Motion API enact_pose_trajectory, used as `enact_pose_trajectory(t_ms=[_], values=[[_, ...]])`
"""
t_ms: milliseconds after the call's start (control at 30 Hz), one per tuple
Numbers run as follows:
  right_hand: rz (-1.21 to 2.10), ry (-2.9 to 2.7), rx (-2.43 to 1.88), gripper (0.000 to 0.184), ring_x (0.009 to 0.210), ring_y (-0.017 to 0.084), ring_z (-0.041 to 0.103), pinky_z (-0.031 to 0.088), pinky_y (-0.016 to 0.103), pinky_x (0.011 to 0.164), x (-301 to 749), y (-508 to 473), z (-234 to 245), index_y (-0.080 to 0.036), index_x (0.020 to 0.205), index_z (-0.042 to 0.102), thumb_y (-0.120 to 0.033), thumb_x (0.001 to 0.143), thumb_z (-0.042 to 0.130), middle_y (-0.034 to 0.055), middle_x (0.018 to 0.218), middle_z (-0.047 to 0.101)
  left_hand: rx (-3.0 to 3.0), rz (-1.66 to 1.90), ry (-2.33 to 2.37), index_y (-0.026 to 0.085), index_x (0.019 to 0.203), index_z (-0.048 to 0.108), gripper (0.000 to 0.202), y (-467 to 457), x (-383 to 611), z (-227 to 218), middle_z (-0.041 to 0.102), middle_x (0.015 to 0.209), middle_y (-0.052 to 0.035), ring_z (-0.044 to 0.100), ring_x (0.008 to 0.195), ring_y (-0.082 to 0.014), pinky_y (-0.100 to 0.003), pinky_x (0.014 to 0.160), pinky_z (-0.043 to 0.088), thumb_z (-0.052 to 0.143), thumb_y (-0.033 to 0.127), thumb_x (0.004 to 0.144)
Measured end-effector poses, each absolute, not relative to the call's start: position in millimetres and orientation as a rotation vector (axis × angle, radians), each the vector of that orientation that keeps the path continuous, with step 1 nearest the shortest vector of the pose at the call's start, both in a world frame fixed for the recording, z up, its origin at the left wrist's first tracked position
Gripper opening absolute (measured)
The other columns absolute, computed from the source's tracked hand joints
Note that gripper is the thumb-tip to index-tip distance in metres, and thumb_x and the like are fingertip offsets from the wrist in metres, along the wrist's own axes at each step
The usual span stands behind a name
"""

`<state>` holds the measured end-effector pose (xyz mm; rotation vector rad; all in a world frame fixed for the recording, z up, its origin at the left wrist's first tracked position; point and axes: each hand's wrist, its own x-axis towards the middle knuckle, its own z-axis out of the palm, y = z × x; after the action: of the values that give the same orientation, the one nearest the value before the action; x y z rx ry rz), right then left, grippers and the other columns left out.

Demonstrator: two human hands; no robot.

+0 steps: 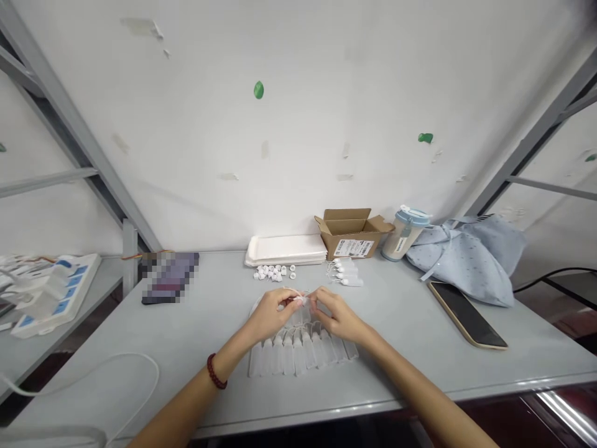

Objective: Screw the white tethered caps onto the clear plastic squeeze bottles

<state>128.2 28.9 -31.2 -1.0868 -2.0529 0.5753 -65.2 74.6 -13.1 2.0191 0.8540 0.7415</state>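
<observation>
My left hand is closed, its thumb and fingertips pinching a small white piece with a thin white string by it. Facing it, my right hand has its thumb and forefinger pressed together at the right side of that piece; what exactly they grip is too small to tell. Just below both hands lies a row of small translucent white bottles, with thin strings looped at their necks. More of them lie under my hands, partly hidden.
Loose white caps and several small bottles lie beyond my hands. Behind them are a stack of white trays, an open cardboard box and a cup. A phone and a blue cloth bag lie right.
</observation>
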Motion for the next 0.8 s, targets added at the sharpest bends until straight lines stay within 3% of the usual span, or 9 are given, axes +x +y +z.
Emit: enact_pose_trajectory(t_ms=[100,333,800], values=[[0.66,-1.987,-1.118,0.009,0.08,0.017,0.05,0.041,0.029,0.072,129,29,-33,-0.02,0.081,0.047,-0.011,0.083,0.046,0.0022,0.082,0.054,1.923,0.698,0.826,0.018,0.089,0.069,0.028,77,-65,-14,0.07,0.098,-0.0072,0.062,0.092,-0.0205,-0.03,0.08,0.048,0.049,0.038,0.085],[0.754,-1.907,-1.187,0.007,0.076,0.016,0.051,0.039,0.027,0.07,133,28,-26,-0.02,0.081,0.048,-0.021,0.088,0.049,0.0005,0.08,0.053,1.873,0.607,0.806,0.017,0.092,0.07,0.035,77,-65,-16,0.069,0.086,-0.0058,0.059,0.075,-0.0175,-0.028,0.071,0.048,0.046,0.042,0.087],[0.848,-1.91,-1.313,0.008,0.065,0.014,0.05,0.039,0.025,0.058,125,20,-24,-0.022,0.089,0.045,-0.029,0.092,0.044,-0.0015,0.072,0.052,1.68,0.57,0.804,0.015,0.095,0.067,0.029,71,-64,-14,0.069,0.098,-0.0082,0.064,0.088,-0.0211,-0.031,0.077,0.05,0.056,0.039,0.082]])
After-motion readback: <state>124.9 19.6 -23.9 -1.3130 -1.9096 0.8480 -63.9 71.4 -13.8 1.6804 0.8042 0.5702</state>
